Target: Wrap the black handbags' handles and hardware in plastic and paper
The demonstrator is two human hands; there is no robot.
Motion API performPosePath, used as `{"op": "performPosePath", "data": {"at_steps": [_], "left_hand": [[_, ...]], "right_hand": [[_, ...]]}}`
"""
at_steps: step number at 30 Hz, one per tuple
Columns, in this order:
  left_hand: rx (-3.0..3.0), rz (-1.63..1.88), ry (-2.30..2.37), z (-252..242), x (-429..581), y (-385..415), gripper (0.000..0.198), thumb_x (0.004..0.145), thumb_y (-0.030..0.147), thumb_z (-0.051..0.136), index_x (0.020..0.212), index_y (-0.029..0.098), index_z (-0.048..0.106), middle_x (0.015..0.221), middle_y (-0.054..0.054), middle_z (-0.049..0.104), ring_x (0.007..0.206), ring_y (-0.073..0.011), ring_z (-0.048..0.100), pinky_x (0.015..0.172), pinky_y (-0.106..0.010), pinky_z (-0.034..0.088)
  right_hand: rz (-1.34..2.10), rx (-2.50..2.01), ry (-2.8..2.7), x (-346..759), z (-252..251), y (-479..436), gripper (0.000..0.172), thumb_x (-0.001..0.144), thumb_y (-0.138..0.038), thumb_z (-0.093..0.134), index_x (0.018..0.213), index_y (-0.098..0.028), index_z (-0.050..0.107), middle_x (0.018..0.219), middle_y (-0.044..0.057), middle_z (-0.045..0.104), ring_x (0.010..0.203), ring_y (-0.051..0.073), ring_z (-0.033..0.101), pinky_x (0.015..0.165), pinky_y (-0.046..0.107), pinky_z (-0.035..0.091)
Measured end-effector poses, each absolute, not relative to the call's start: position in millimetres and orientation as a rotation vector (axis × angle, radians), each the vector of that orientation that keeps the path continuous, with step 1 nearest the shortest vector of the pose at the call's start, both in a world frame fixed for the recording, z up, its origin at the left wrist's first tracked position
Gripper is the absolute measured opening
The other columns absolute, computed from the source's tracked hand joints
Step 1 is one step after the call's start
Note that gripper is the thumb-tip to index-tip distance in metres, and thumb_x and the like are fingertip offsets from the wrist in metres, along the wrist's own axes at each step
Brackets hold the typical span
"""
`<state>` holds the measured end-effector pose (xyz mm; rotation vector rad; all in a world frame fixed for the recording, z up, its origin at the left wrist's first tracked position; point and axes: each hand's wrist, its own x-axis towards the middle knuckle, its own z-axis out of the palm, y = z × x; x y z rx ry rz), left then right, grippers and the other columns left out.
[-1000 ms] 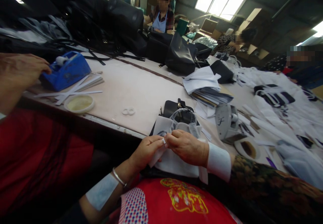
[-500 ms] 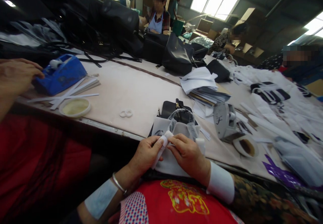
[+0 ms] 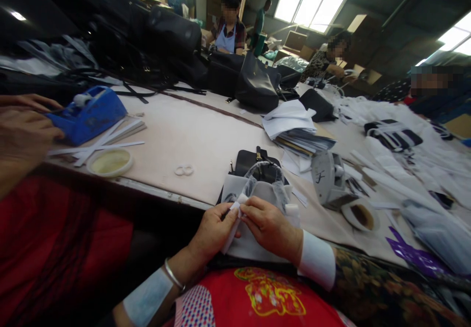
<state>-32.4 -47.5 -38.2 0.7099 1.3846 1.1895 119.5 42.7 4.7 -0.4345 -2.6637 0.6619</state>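
Observation:
A small black bag (image 3: 243,160) lies at the table's front edge, its near part covered by a white sheet (image 3: 253,241). Its handle (image 3: 274,166) is wrapped in clear plastic film. My left hand (image 3: 215,229) pinches a white wrapping strip (image 3: 242,199) between thumb and fingers, over the left side of the bag. From the right, my right hand (image 3: 271,226) closes on the same strip, its fingertips touching it beside my left thumb. What lies inside the strip is hidden. Another white roll (image 3: 292,210) shows beyond my right hand.
At left, a co-worker's hands (image 3: 27,125) are at a blue tape dispenser (image 3: 91,113). White strips, a shallow round dish (image 3: 110,162) and two white rings (image 3: 184,170) lie nearby. A grey tape dispenser (image 3: 329,177), paper stack (image 3: 294,125) and tape roll (image 3: 360,214) are on the right.
My right hand has shifted slightly left and closer to my left hand on the strip. The co-worker's hands have moved lower in front of the blue dispenser.

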Motion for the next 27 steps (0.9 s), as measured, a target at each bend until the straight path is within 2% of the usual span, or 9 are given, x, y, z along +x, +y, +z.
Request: {"op": "performPosePath", "data": {"at_steps": [2, 5, 8, 11, 13, 15, 19, 23, 27], "left_hand": [[0.653, 1.208, 1.402, -37.0, -31.4, -46.3, 0.042, 0.085, 0.052, 0.063, 0.104, 0.015, 0.07, 0.07, -0.003, 0.069, 0.053, -0.0159, 0.067, 0.046, -0.021, 0.049], [0.665, 1.217, 1.446, -31.5, -29.9, -45.1, 0.043, 0.084, 0.051, 0.065, 0.105, 0.014, 0.07, 0.066, -0.002, 0.07, 0.053, -0.016, 0.066, 0.047, -0.021, 0.049], [0.741, 1.162, 1.537, -26.2, -29.0, -45.6, 0.045, 0.084, 0.053, 0.063, 0.107, 0.014, 0.071, 0.057, -0.002, 0.068, 0.052, -0.0175, 0.065, 0.046, -0.021, 0.047], [0.772, 1.108, 1.615, -25.6, -28.9, -45.7, 0.05, 0.082, 0.056, 0.063, 0.108, 0.015, 0.07, 0.059, -0.002, 0.07, 0.054, -0.0208, 0.068, 0.044, -0.023, 0.047], [0.778, 1.056, 1.668, -27.7, -29.8, -43.5, 0.054, 0.08, 0.059, 0.063, 0.112, 0.016, 0.069, 0.061, -0.002, 0.072, 0.056, -0.023, 0.07, 0.044, -0.024, 0.048], [0.791, 1.003, 1.725, -29.9, -30.8, -39.9, 0.059, 0.078, 0.062, 0.062, 0.114, 0.016, 0.068, 0.059, -0.002, 0.072, 0.056, -0.0245, 0.07, 0.044, -0.025, 0.048], [0.813, 0.946, 1.806, -30.4, -31.3, -35.7, 0.063, 0.074, 0.067, 0.063, 0.114, 0.018, 0.069, 0.06, -0.002, 0.073, 0.061, -0.0267, 0.072, 0.046, -0.026, 0.05], [0.772, 0.92, 1.822, -26.5, -29.9, -34.8, 0.065, 0.071, 0.068, 0.065, 0.115, 0.02, 0.069, 0.066, -0.001, 0.076, 0.069, -0.028, 0.074, 0.05, -0.028, 0.054], [0.781, 0.894, 1.818, -23.3, -27.9, -34.0, 0.065, 0.069, 0.068, 0.066, 0.114, 0.021, 0.069, 0.074, -0.002, 0.078, 0.071, -0.0287, 0.075, 0.05, -0.028, 0.056]], "right_hand": [[0.685, -0.462, -2.706, 118.2, 11.0, 39.7, 0.014, 0.093, -0.013, 0.053, 0.104, -0.016, 0.061, 0.093, 0.009, 0.06, 0.087, 0.022, 0.06, 0.078, 0.036, 0.057], [0.7, -0.515, -2.723, 126.4, 26.4, 33.3, 0.03, 0.089, -0.012, 0.057, 0.119, -0.016, 0.059, 0.105, 0.012, 0.063, 0.098, 0.023, 0.062, 0.086, 0.038, 0.057], [0.632, -0.656, -2.555, 156.3, 48.4, 44.8, 0.034, 0.092, -0.017, 0.058, 0.126, -0.018, 0.06, 0.113, 0.012, 0.065, 0.094, 0.021, 0.065, 0.083, 0.036, 0.057], [0.484, -1.081, -2.217, 211.2, 73.1, 86.1, 0.028, 0.091, -0.029, 0.062, 0.116, -0.018, 0.068, 0.107, 0.01, 0.069, 0.083, 0.019, 0.064, 0.074, 0.033, 0.056], [0.441, -1.46, -1.893, 257.9, 86.2, 120.5, 0.029, 0.088, -0.033, 0.065, 0.11, -0.015, 0.071, 0.101, 0.01, 0.071, 0.087, 0.021, 0.064, 0.076, 0.032, 0.053], [0.575, -1.862, -1.486, 303.4, 91.4, 149.1, 0.025, 0.09, -0.032, 0.063, 0.104, -0.013, 0.071, 0.09, 0.008, 0.071, 0.081, 0.017, 0.063, 0.069, 0.028, 0.05], [0.74, -2.097, -1.215, 352.7, 69.9, 176.0, 0.021, 0.095, -0.027, 0.06, 0.09, -0.009, 0.067, 0.081, 0.006, 0.066, 0.066, 0.012, 0.059, 0.057, 0.024, 0.048], [0.935, -2.139, -1.108, 348.7, 35.0, 188.3, 0.025, 0.097, -0.035, 0.06, 0.109, -0.013, 0.063, 0.101, 0.005, 0.066, 0.082, 0.015, 0.065, 0.072, 0.032, 0.057], [1.003, -2.108, -1.051, 342.4, 21.2, 204.0, 0.031, 0.097, -0.035, 0.06, 0.12, -0.015, 0.061, 0.116, 0.009, 0.064, 0.097, 0.02, 0.065, 0.083, 0.04, 0.057]]}}
